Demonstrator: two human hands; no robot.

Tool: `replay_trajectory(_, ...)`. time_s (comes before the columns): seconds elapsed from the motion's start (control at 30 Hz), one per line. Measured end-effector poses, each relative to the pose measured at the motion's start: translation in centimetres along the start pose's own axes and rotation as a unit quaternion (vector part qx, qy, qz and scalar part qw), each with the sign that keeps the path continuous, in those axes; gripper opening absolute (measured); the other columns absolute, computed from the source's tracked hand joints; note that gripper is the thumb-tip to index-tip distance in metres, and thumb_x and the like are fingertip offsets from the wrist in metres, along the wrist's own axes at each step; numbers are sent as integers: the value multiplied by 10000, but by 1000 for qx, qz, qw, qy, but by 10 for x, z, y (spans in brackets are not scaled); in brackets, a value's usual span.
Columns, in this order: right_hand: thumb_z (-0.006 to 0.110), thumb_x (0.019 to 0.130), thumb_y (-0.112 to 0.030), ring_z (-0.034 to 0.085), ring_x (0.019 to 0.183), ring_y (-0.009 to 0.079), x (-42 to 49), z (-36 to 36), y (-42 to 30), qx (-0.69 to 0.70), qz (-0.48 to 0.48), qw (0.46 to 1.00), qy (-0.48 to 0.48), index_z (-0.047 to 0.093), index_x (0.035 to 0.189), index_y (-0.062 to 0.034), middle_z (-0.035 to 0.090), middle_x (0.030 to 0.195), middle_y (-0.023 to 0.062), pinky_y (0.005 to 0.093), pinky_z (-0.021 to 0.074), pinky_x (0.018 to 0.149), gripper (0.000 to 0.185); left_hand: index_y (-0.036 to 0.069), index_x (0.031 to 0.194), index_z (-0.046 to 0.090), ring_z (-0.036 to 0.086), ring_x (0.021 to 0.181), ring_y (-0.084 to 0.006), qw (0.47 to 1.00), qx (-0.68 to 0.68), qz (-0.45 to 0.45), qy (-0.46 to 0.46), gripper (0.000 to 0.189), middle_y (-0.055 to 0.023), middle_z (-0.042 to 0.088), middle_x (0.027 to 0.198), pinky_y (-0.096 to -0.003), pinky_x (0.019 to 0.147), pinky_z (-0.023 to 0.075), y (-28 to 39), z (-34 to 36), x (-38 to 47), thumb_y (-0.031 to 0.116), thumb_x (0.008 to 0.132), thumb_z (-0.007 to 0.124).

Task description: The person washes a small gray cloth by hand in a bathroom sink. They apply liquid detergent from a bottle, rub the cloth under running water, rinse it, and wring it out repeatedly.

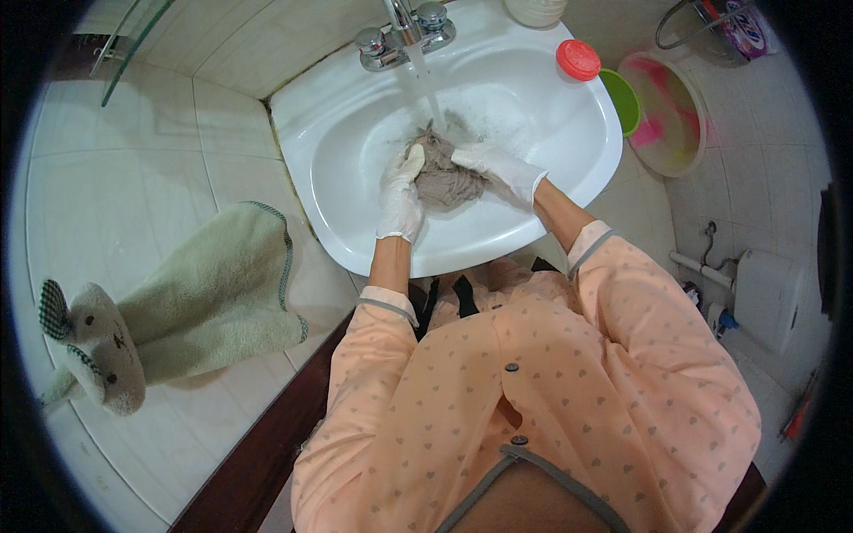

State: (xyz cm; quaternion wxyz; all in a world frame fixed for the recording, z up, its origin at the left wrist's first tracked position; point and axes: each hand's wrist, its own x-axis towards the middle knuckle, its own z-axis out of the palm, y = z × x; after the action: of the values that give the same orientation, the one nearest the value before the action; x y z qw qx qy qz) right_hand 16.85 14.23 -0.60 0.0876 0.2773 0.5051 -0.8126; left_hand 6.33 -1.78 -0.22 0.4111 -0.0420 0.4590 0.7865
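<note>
A wet, bunched grey-brown cloth (448, 176) is held low in the white washbasin (566, 143). My left hand (401, 190), in a white disposable glove, grips the cloth's left side with the thumb on top. From the right, my right hand (503, 170), gloved the same way, holds the cloth's other side; some of its fingers are hidden. Water (426, 86) runs from the chrome faucet (402, 26) onto the far end of the cloth. Greyish, slightly sudsy water lies around it.
A red lid (578, 60) sits on the basin's right rim, near a pale container (536, 10). Beyond stand a green bucket (620, 103) and a large tub (666, 113). A pale green towel (213, 286) with an animal head hangs on the left tiled wall. A toilet tank (766, 300) is at right.
</note>
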Motion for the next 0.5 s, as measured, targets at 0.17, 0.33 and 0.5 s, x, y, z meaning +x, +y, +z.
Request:
replay_trajectory(0.17, 580, 954, -140, 619, 980, 179, -3, 7, 7, 40, -36, 998, 12, 630, 1085, 43, 647, 1109, 135, 282, 493, 872, 231, -27, 1202, 593, 615, 975, -174, 985, 168, 33, 34, 339, -85, 650, 1094, -300, 875, 495, 23, -9, -6, 71, 885, 662)
replay_trajectory(0.33, 533, 982, -184, 627, 894, 151, -21, -16, -4, 73, -211, 975, -7, 641, 1025, 34, 663, 1043, 156, 275, 518, 769, 248, -33, 1208, 587, 620, 951, -177, 983, 132, 104, 79, 356, -95, 658, 1069, -290, 854, 493, 43, -14, -24, 21, 863, 655)
replay_trajectory(0.5, 535, 982, -255, 586, 1054, 142, -18, -4, -28, -47, -56, 997, -2, 617, 1169, 11, 649, 1180, 113, 277, 441, 935, 335, -24, 1215, 591, 612, 953, -158, 986, 132, 103, 25, 361, -97, 659, 1074, -280, 845, 489, 64, 5, -38, 60, 871, 660)
